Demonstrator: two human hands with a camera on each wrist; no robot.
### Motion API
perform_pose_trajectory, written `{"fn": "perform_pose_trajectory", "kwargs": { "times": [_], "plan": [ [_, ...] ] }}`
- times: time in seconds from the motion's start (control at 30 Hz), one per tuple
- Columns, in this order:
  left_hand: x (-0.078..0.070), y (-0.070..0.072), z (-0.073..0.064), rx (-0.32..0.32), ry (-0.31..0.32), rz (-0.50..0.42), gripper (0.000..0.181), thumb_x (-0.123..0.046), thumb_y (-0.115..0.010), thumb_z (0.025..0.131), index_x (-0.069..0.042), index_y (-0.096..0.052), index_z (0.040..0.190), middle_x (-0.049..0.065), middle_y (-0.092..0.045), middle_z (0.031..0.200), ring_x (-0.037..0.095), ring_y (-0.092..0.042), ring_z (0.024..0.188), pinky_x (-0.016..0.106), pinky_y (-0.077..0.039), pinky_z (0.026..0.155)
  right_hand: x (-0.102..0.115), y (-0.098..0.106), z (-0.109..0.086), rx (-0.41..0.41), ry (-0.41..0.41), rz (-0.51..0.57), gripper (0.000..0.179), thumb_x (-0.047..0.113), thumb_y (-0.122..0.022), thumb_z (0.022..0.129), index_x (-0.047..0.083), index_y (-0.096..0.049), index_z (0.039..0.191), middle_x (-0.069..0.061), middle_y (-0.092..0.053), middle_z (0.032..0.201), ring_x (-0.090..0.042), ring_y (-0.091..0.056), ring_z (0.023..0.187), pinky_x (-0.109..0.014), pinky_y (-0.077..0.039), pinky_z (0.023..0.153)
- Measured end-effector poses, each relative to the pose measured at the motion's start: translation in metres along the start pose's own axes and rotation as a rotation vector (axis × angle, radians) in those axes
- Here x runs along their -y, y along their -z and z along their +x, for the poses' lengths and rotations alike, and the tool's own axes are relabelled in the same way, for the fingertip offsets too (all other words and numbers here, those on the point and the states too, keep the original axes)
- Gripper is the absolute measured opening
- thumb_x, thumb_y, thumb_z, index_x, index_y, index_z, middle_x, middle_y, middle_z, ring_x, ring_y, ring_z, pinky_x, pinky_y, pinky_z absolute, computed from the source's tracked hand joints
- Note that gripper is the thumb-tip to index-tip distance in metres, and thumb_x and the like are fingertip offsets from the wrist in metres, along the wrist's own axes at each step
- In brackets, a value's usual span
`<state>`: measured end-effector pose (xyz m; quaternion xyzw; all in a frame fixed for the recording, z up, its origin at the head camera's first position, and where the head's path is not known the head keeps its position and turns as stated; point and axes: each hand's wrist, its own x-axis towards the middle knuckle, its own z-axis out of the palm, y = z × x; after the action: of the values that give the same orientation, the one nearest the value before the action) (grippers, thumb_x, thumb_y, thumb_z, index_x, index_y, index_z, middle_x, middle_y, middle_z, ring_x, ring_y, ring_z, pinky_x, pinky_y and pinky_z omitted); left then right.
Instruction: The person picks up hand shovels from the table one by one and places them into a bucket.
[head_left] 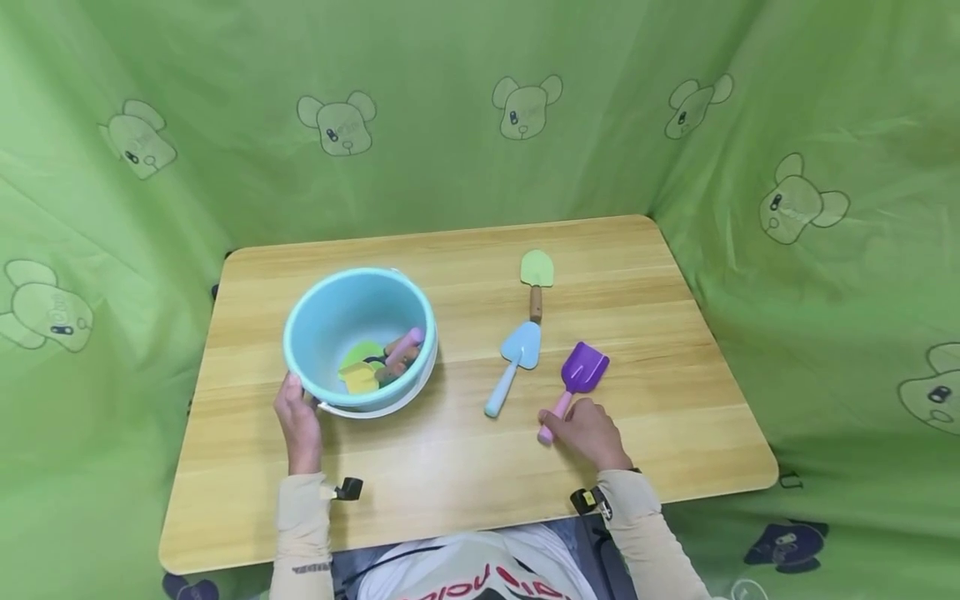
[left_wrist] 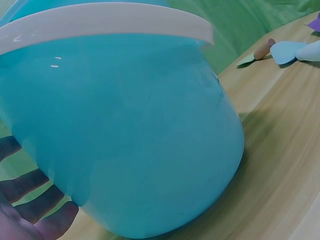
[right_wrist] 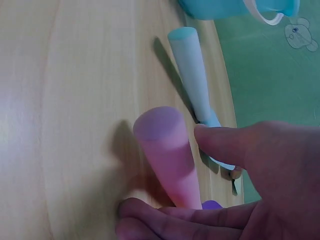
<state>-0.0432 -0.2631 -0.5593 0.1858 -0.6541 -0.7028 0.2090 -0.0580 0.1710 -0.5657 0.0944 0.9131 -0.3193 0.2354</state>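
A light blue bucket point(head_left: 360, 287) stands on the left of the table, its white handle point(left_wrist: 115, 19) hanging down on the near side. My left hand point(head_left: 300, 423) is at the bucket's near left side, its outstretched fingers point(left_wrist: 42, 200) against the wall. A toy shovel point(head_left: 585, 367) with a purple blade and pink handle lies to the right. Around that pink handle point(right_wrist: 170, 160) is my right hand point(head_left: 592, 432), thumb on one side and fingers on the other; a gap shows beside the thumb in the right wrist view.
Left of the purple shovel lies a light blue trowel point(head_left: 522, 346). Beyond it is a green shovel point(head_left: 537, 268) with a brown handle. Inside the bucket are several toy tools, including a yellow piece point(head_left: 360, 377). Green curtains point(head_left: 450, 167) surround the wooden table point(head_left: 465, 483).
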Motion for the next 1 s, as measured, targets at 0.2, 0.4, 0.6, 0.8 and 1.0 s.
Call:
{"fn": "perform_pose_trajectory", "kwargs": {
  "times": [0.2,0.4,0.6,0.8,1.0],
  "plan": [
    [0.001,0.000,-0.002,-0.002,-0.010,-0.016,0.060,-0.045,-0.035,0.104,-0.004,-0.062,0.140,0.020,-0.061,0.144,0.036,-0.055,0.134,0.072,-0.039,0.114,-0.002,0.008,0.002,-0.022,0.033,-0.033,0.036,0.035,-0.072,0.093,0.008,-0.060,0.073,0.002,-0.047,0.057,-0.011,-0.041,0.050,-0.023,-0.031,0.043],
    [0.002,0.000,-0.001,-0.003,-0.023,-0.020,0.060,-0.045,-0.035,0.104,-0.006,-0.063,0.139,0.020,-0.062,0.144,0.035,-0.055,0.134,0.073,-0.037,0.115,-0.013,0.022,0.005,-0.029,0.013,-0.047,0.026,0.025,-0.068,0.093,0.002,-0.067,0.080,-0.005,-0.060,0.063,-0.013,-0.046,0.052,-0.023,-0.032,0.044],
    [0.002,0.001,0.000,-0.010,-0.019,-0.010,0.058,-0.044,-0.035,0.104,-0.007,-0.065,0.138,0.018,-0.062,0.143,0.032,-0.057,0.132,0.072,-0.040,0.114,-0.026,0.036,0.010,-0.077,0.057,-0.120,0.024,0.020,-0.067,0.094,-0.002,-0.068,0.084,-0.010,-0.063,0.068,-0.019,-0.053,0.056,-0.028,-0.040,0.046],
    [0.001,0.001,0.000,0.004,-0.025,-0.005,0.062,-0.045,-0.034,0.105,-0.003,-0.061,0.140,0.024,-0.060,0.144,0.035,-0.056,0.133,0.072,-0.042,0.111,-0.033,0.040,0.019,-0.096,0.071,-0.168,0.022,0.016,-0.068,0.093,-0.006,-0.069,0.094,-0.011,-0.063,0.071,-0.020,-0.055,0.059,-0.029,-0.043,0.049],
    [0.000,0.000,-0.001,0.010,-0.021,-0.010,0.060,-0.045,-0.033,0.105,-0.006,-0.063,0.140,0.022,-0.061,0.144,0.036,-0.057,0.132,0.071,-0.042,0.111,-0.036,0.039,0.023,-0.092,0.073,-0.170,0.021,0.015,-0.072,0.091,-0.006,-0.071,0.096,-0.010,-0.064,0.072,-0.019,-0.055,0.060,-0.029,-0.043,0.049]
  ]
}}
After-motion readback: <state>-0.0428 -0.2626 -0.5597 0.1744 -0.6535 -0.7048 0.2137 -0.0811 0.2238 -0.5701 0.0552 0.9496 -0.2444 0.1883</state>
